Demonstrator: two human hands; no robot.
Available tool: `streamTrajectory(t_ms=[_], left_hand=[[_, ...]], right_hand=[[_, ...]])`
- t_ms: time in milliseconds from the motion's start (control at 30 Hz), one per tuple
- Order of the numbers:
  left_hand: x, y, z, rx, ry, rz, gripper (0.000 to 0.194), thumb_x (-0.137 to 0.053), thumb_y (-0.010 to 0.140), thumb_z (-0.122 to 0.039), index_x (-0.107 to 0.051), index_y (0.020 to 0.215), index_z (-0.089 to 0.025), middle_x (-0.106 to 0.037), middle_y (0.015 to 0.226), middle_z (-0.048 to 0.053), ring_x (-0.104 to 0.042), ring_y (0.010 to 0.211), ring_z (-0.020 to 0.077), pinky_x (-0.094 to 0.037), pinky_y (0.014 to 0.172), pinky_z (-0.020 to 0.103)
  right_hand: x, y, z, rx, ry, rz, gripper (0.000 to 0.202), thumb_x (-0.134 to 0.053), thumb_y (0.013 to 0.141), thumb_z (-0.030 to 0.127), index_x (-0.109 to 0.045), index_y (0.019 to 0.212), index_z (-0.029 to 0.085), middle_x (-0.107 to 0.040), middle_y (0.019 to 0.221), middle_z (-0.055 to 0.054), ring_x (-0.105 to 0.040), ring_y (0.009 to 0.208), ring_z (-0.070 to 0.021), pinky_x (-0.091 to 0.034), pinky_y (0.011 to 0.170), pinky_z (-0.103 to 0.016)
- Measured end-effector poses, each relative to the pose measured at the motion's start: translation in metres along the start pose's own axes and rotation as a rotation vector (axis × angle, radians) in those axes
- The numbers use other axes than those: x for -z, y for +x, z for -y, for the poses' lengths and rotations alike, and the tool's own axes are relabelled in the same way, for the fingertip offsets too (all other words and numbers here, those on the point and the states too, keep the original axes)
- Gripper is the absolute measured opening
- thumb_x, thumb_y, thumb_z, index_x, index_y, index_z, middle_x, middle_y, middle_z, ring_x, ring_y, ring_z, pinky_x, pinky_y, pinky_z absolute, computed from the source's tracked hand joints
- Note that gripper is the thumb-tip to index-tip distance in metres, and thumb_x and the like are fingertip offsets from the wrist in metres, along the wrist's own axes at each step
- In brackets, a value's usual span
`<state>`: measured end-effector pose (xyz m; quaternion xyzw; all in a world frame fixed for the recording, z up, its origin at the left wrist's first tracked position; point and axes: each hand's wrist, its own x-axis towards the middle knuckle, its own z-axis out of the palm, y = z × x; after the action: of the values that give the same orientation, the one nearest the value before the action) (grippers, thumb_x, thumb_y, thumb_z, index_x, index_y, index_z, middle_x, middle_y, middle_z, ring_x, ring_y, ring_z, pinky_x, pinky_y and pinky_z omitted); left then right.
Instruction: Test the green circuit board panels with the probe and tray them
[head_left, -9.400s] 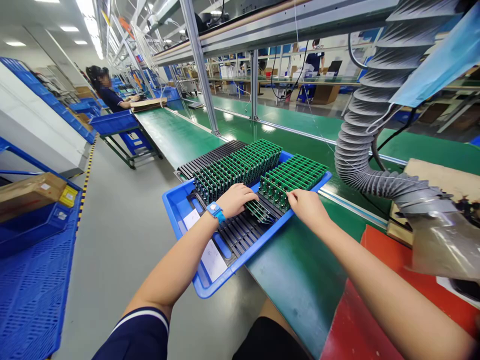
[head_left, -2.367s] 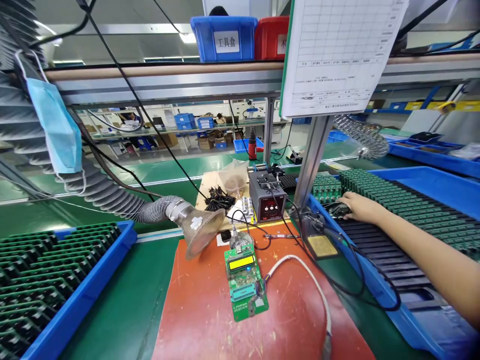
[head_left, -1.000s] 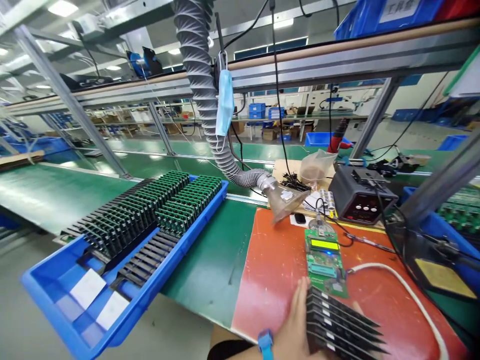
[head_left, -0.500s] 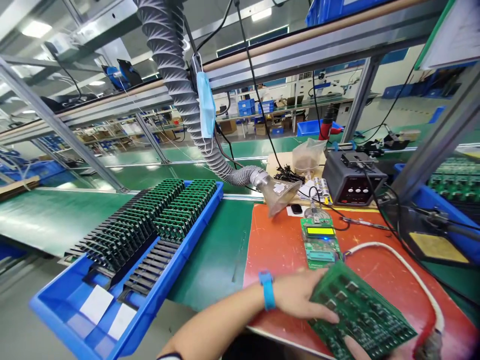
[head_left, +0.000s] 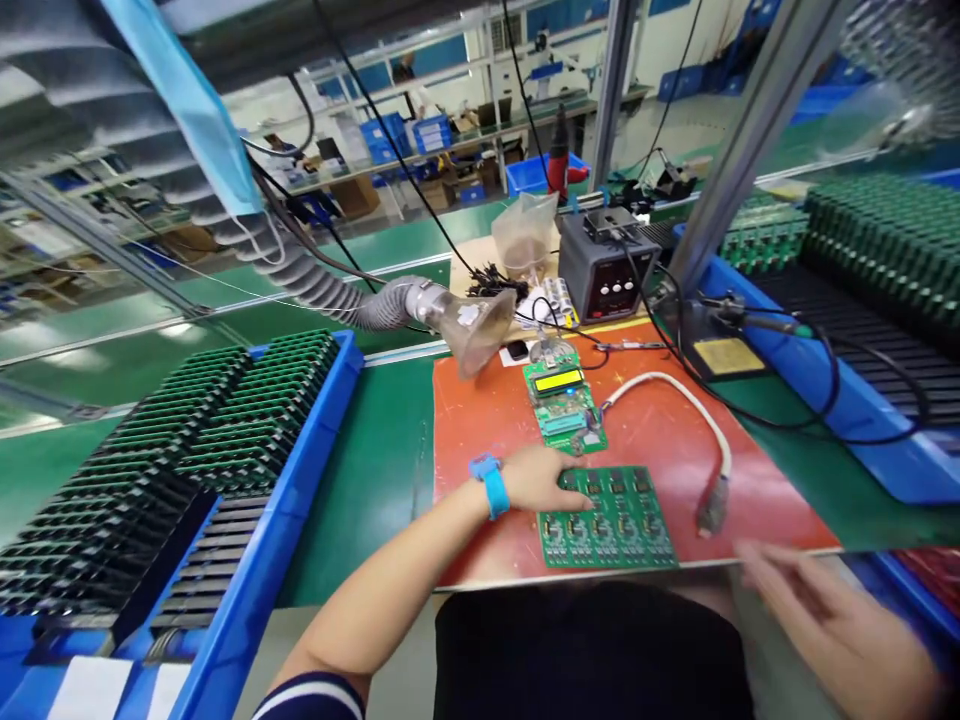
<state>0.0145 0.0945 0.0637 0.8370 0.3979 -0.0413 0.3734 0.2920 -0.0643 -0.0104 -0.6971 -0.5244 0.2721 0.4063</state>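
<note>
A green circuit board panel [head_left: 611, 525] lies flat near the front edge of the red mat [head_left: 480, 430]. On its upper left corner rests my left hand [head_left: 544, 480], fingers apart, a blue band at the wrist. My right hand [head_left: 832, 610], blurred, is off the mat's front right edge; its fingers look extended and hold nothing. Behind the panel sits a tester board [head_left: 566, 410] with a lit yellow display. A white cable [head_left: 697, 400] runs from it to a connector [head_left: 712, 508] at the right of the panel.
Blue trays of upright green boards stand left [head_left: 300, 480] and right [head_left: 847, 410]. A fume hose nozzle [head_left: 476, 330] hangs over the mat's back left. Behind are a soldering station [head_left: 607, 270] and a plastic bag [head_left: 525, 235]. Black cables loop at the right.
The view has turned right and down. The panel, earlier tilted up between both hands, now lies flat on the mat. My right hand has left it and moved right.
</note>
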Motion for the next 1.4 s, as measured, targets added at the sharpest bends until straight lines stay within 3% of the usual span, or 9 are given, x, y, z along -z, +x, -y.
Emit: streamTrajectory(t_ms=[33,167,267,400,567,700,867,1167,1400], left_hand=[[-0.005,-0.005,0.0,0.015,-0.002,-0.061,0.057,-0.069,0.082,-0.048,-0.06,0.13,-0.02,-0.072,0.115,0.008,-0.068,0.103,0.0273,-0.053,0.089,0.037],[-0.034,-0.028,0.006,0.048,-0.038,-0.383,0.065,-0.06,0.089,-0.055,-0.046,0.14,-0.017,-0.061,0.132,0.013,-0.057,0.123,0.0304,-0.044,0.106,0.05],[-0.061,-0.045,0.018,-0.129,-0.113,-0.639,0.087,-0.065,0.079,-0.066,-0.035,0.146,-0.019,-0.045,0.146,0.018,-0.046,0.136,0.0327,-0.042,0.109,0.054],[-0.088,-0.056,0.033,-0.283,-0.019,-0.607,0.114,-0.075,0.063,-0.072,-0.022,0.152,-0.025,-0.017,0.158,0.022,-0.028,0.146,0.0417,-0.036,0.112,0.062],[-0.095,-0.054,0.035,-0.264,0.01,-0.605,0.102,-0.076,0.073,-0.058,-0.02,0.152,-0.026,-0.027,0.153,0.02,-0.034,0.142,0.0397,-0.041,0.11,0.059],[-0.094,-0.054,0.035,-0.267,0.003,-0.601,0.117,-0.077,0.063,-0.07,-0.017,0.153,-0.026,-0.024,0.153,0.021,-0.034,0.141,0.0433,-0.041,0.108,0.062],[-0.094,-0.053,0.035,-0.288,-0.008,-0.638,0.102,-0.075,0.073,-0.06,-0.02,0.152,-0.026,-0.028,0.148,0.019,-0.038,0.138,0.0396,-0.043,0.108,0.059],[-0.091,-0.05,0.033,-0.298,0.016,-0.649,0.099,-0.076,0.072,-0.057,-0.023,0.151,-0.028,-0.033,0.142,0.016,-0.041,0.135,0.0378,-0.042,0.108,0.059],[-0.089,-0.05,0.032,-0.291,0.003,-0.642,0.096,-0.077,0.072,-0.056,-0.027,0.149,-0.028,-0.034,0.141,0.015,-0.042,0.134,0.0373,-0.043,0.109,0.058]], right_hand=[[0.004,0.011,-0.001,-0.017,-0.124,-0.066,0.026,-0.064,0.083,0.056,-0.072,0.098,0.036,-0.073,0.083,-0.006,-0.07,0.07,-0.0317,-0.057,0.058,-0.042],[-0.007,0.052,-0.004,0.005,-0.304,-0.034,0.06,-0.058,0.082,0.065,-0.061,0.119,0.018,-0.07,0.092,-0.01,-0.067,0.071,-0.0299,-0.053,0.063,-0.044],[-0.018,0.068,0.002,-0.048,-0.226,0.033,0.054,-0.066,0.075,0.062,-0.063,0.106,0.018,-0.068,0.08,-0.005,-0.064,0.063,-0.0237,-0.048,0.057,-0.035],[-0.014,0.07,0.021,-0.259,0.268,0.21,0.057,-0.081,0.064,0.058,-0.064,0.098,0.016,-0.061,0.066,0.0,-0.052,0.046,-0.0138,-0.04,0.042,-0.026],[-0.008,0.054,0.044,-0.228,0.587,0.2,0.043,-0.084,0.071,0.045,-0.06,0.096,0.02,-0.068,0.082,-0.002,-0.059,0.052,-0.0116,-0.054,0.048,-0.025],[-0.016,0.04,0.051,-0.08,0.537,0.193,0.035,-0.081,0.079,0.04,-0.056,0.097,0.022,-0.073,0.092,-0.005,-0.068,0.066,-0.016,-0.062,0.059,-0.029],[-0.024,0.029,0.053,-0.024,0.43,0.166,0.029,-0.076,0.084,0.039,-0.06,0.101,0.022,-0.074,0.098,-0.007,-0.073,0.084,-0.0219,-0.064,0.068,-0.031],[-0.028,0.015,0.052,-0.007,0.388,0.118,0.022,-0.073,0.086,0.03,-0.055,0.097,0.025,-0.072,0.102,-0.006,-0.073,0.09,-0.0228,-0.065,0.064,-0.031],[-0.032,0.013,0.049,0.175,0.26,0.11,0.019,-0.068,0.087,0.019,-0.055,0.098,0.026,-0.071,0.103,-0.005,-0.072,0.094,-0.0216,-0.064,0.07,-0.032]])
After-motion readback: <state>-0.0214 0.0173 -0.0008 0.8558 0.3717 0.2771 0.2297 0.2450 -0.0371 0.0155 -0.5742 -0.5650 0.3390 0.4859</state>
